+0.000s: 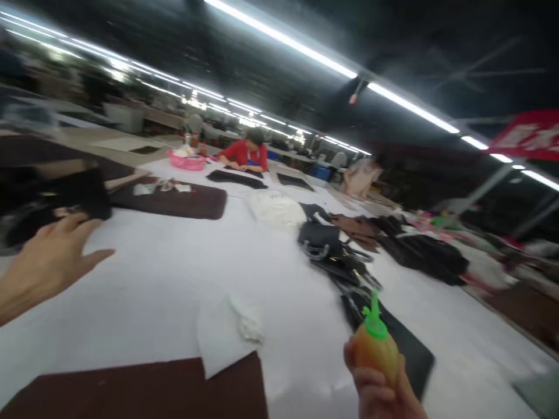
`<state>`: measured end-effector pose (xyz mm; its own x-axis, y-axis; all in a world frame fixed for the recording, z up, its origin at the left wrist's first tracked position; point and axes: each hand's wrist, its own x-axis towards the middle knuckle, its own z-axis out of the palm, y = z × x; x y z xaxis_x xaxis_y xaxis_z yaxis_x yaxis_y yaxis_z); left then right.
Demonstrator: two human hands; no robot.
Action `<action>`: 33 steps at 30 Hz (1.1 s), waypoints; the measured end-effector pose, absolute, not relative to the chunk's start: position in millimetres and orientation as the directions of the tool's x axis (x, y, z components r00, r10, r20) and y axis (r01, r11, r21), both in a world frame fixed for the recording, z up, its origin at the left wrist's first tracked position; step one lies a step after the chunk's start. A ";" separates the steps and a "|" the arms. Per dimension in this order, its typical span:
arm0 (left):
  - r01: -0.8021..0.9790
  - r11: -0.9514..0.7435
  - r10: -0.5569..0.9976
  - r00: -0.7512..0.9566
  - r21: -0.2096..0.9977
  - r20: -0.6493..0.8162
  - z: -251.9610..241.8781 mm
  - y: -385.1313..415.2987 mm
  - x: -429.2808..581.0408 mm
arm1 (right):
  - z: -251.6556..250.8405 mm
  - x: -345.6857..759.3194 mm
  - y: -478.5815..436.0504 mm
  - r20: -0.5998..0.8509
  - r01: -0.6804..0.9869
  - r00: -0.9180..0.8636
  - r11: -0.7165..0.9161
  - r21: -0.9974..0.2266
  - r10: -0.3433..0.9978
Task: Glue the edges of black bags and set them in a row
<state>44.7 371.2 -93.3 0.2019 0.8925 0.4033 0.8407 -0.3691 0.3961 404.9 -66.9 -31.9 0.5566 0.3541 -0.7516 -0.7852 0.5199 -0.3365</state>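
Bottle [377, 352] in right hand [376, 390]; bag [322, 240] behind, on table [152, 279]; left, scrap [216, 334] overlapping sheet [144, 390].

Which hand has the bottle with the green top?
The right hand, gripping the yellow-orange bottle. The left hand is spread open, with no bottle.

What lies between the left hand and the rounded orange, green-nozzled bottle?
In the head view, a flat white sheet with crumpled material at its right edge, on the white tabletop.

Above the white table [152, 279] there are bright tube lights [283, 39] in long rows, and the ceiling [166, 35] is very dark. High to the right of this table hangs a red banner [528, 137]; behind the table stand other benches [162, 118], blurred
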 end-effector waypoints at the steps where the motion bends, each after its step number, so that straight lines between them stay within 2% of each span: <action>1: 0.794 -0.403 0.904 0.267 0.456 0.334 -101.8 363.0 68.9 | -31.2 415.3 -85.7 -0.656 -0.784 0.576 0.555 -0.276 0.488; 2: 0.744 -0.405 0.914 0.322 0.531 0.246 -105.9 347.8 96.3 | -32.0 426.0 -104.3 -0.569 -0.772 0.607 0.583 -0.256 0.555; 4: 0.618 -0.371 0.872 0.488 0.693 0.031 -100.4 296.8 156.1 | -36.4 447.4 -141.4 -0.426 -0.732 0.673 0.625 -0.270 0.605; 7: 0.408 -0.124 0.683 0.696 0.905 -0.220 -76.1 194.2 249.1 | -47.2 479.5 -190.3 -0.319 -0.668 0.744 0.662 -0.340 0.588; 9: 0.334 0.154 0.524 0.770 0.930 -0.364 -66.1 131.3 308.6 | -56.0 502.0 -213.2 -0.299 -0.629 0.778 0.680 -0.378 0.553; 11: 0.293 0.404 0.418 0.783 0.866 -0.460 -66.7 83.1 363.7 | -66.7 525.2 -226.9 -0.304 -0.576 0.818 0.697 -0.427 0.489; 14: 0.250 0.463 0.465 0.749 0.850 -0.473 -81.2 38.5 439.4 | -88.0 556.6 -232.5 -0.311 -0.503 0.864 0.722 -0.476 0.397; 17: 0.240 0.508 0.481 0.717 0.827 -0.504 -97.2 16.8 502.4 | -115.0 576.1 -227.9 -0.327 -0.555 0.831 0.704 -0.443 0.450; 21: 0.201 0.536 0.425 0.775 0.820 -0.468 -109.4 1.0 548.2 | -144.9 583.3 -223.4 -0.324 -0.594 0.805 0.683 -0.425 0.498; 26: 0.233 0.534 0.375 0.797 0.813 -0.474 -115.6 -9.5 552.4 | -151.9 580.2 -228.5 -0.339 -0.617 0.784 0.711 -0.338 0.520; 33: 0.071 0.476 0.532 0.771 0.877 -0.351 -96.2 -9.0 488.3 | -141.1 547.5 -236.9 -0.328 -0.678 0.735 0.659 -0.325 0.594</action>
<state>488.3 -9.0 -96.2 0.7708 0.5316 -0.3511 0.0713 0.4757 0.8767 547.5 -236.9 -141.1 0.7346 0.5942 -0.3276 -0.6781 0.6591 -0.3251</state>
